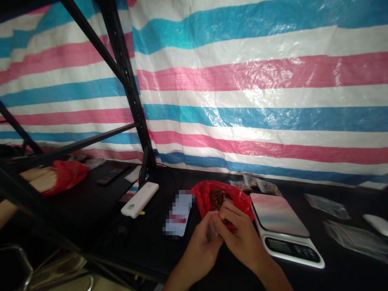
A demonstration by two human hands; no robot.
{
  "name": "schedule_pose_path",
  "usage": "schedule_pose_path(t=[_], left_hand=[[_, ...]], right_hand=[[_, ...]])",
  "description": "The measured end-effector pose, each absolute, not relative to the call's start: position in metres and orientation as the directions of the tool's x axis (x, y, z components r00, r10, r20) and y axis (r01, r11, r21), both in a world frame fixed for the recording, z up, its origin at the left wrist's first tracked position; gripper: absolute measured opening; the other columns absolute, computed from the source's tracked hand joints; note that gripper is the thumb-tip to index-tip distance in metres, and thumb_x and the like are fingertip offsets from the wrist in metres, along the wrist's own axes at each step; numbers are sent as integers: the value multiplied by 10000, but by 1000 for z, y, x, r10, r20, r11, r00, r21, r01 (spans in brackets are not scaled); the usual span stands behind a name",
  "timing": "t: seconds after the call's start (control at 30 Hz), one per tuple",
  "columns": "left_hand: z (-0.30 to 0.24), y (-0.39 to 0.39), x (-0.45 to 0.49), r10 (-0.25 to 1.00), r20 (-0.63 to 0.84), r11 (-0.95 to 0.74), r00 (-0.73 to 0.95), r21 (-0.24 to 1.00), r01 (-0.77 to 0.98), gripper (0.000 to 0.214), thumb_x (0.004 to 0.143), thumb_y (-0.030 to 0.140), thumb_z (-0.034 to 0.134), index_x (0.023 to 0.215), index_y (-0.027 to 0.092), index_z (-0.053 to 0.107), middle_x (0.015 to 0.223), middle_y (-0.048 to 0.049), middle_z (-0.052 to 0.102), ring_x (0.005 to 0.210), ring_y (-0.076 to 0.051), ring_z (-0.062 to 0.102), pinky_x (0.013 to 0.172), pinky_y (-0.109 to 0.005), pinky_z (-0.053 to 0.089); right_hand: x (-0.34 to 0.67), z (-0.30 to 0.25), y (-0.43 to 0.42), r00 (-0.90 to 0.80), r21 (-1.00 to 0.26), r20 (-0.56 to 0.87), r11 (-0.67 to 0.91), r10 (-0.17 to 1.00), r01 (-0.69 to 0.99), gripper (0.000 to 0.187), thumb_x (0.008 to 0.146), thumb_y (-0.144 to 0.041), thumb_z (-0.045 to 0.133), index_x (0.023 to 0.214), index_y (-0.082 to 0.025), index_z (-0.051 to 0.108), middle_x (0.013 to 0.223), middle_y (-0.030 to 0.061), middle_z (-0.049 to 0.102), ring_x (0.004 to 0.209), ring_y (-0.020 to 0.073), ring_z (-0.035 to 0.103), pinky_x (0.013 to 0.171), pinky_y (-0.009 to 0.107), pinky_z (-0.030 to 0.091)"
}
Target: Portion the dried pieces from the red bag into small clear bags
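Close together in front of the red plastic bag (pixel 201 198), my left hand (pixel 200 246) and my right hand (pixel 239 230) pinch a small clear plastic bag (pixel 213 229). Fingers cover most of it, so what it contains cannot be made out. Small brown pieces (pixel 217 197) lie inside the open red bag, just beyond my fingertips. To the right of my right hand stands a white kitchen scale (pixel 279 216) with a bare metal plate. Several small clear bags (pixel 266 187) with brown contents lie behind the scale.
Flat clear bags (pixel 354 238) and a white mouse-like object (pixel 376 223) are at the right. Left of my hands lie a phone (pixel 180 214) and a white power bank (pixel 140 200). A black metal frame (pixel 133 101) rises beyond; another person's hand (pixel 42 180) touches a red bag (pixel 69 176).
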State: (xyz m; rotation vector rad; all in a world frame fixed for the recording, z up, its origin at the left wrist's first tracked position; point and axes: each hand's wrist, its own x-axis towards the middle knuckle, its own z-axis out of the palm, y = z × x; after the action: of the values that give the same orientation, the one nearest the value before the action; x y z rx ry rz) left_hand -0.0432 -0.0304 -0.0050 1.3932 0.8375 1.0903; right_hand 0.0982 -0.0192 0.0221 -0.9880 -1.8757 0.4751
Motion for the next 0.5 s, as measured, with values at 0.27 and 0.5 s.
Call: schedule_pose_path(t=[0.27, 0.5], left_hand=[[-20, -32, -53, 961, 157, -190, 228, 973, 133, 198, 998, 362, 505, 910, 203, 585, 879, -32, 661, 850, -192, 608, 805, -296, 483], [-28, -21, -44, 985, 138, -96, -99, 934, 345, 104, 938, 285, 501, 842, 246, 487, 821, -24, 606, 792, -221, 599, 755, -337, 470]], right_hand=[[120, 10, 9, -49, -476, 640, 446, 767, 758, 246, 991, -291, 525, 783, -230, 642, 832, 46, 670, 840, 222, 601, 811, 366, 448], [145, -10, 27, -95, -454, 390, 281, 916, 845, 206, 910, -246, 590, 1044, -261, 746, 1128, 56, 758, 1051, 288, 623, 925, 458, 417]])
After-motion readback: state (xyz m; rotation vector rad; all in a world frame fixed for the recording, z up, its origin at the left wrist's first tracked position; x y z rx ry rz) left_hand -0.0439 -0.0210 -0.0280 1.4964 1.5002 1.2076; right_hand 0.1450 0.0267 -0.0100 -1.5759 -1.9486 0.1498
